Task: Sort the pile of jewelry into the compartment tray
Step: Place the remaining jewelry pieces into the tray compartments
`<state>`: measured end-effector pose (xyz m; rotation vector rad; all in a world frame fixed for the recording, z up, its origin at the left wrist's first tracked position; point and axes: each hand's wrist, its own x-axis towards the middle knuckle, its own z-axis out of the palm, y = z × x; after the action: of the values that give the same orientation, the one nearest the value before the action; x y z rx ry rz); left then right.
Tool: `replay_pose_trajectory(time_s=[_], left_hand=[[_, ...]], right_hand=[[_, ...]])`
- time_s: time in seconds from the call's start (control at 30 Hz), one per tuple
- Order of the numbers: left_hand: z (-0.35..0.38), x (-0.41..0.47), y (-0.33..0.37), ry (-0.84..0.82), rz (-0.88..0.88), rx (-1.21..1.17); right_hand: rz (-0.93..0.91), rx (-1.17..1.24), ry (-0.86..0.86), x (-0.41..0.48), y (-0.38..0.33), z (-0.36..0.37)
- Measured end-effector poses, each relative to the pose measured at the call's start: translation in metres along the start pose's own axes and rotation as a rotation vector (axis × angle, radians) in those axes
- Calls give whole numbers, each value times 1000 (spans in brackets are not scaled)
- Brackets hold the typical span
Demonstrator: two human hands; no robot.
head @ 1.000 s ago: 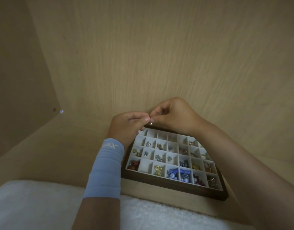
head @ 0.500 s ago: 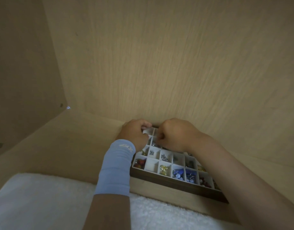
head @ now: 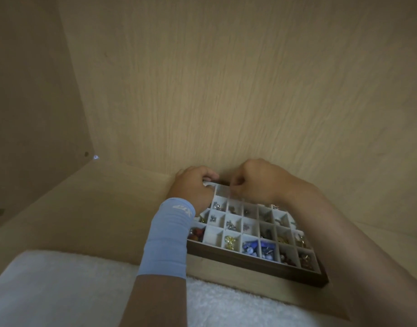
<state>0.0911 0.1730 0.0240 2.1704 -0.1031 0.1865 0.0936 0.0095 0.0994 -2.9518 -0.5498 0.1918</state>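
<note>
The compartment tray (head: 254, 261) has a dark wooden frame and white cells, and lies on the wooden shelf floor close to the back wall. Several cells hold small jewelry: red beads (head: 196, 233) at the front left, gold pieces (head: 230, 241), and blue and white beads (head: 251, 247). My left hand (head: 192, 188), with a light blue sleeve on the wrist, curls its fingers round the tray's far-left corner. My right hand (head: 254, 182) hovers over the far row with its fingertips pinched together. The small piece they pinch is hidden by the fingers.
A white fluffy cloth (head: 61, 291) covers the near edge of the shelf. The wooden back wall (head: 226, 90) rises right behind the tray. A side wall (head: 26, 114) closes off the left.
Both hands have dropped from above the tray to its far-left corner. One second ago they pinched a small pearl-like piece between them in the air.
</note>
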Motion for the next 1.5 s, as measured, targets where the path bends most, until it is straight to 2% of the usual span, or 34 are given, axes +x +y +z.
replay_pose_trajectory(time_s=[0.17, 0.33, 0.57, 0.7, 0.83, 1.17, 1.4, 1.5], left_hand=[[13, -1, 25, 16, 100, -37], [45, -10, 57, -130, 214, 49], [102, -37, 90, -277, 429, 276], [126, -50, 93, -286, 531, 358], [140, -53, 88, -299, 530, 404], [143, -53, 87, -271, 537, 384], [141, -52, 90, -235, 492, 289], [140, -52, 90, -241, 470, 255]], right_hand=[[103, 203, 127, -43, 45, -13], [201, 223, 194, -85, 99, -10], [248, 199, 68, -112, 145, 2], [367, 211, -23, -116, 162, 8], [397, 173, -89, -112, 170, 22], [347, 219, -50, -111, 181, 24], [305, 482, 22, -117, 186, 17], [294, 492, -9, -117, 185, 18]])
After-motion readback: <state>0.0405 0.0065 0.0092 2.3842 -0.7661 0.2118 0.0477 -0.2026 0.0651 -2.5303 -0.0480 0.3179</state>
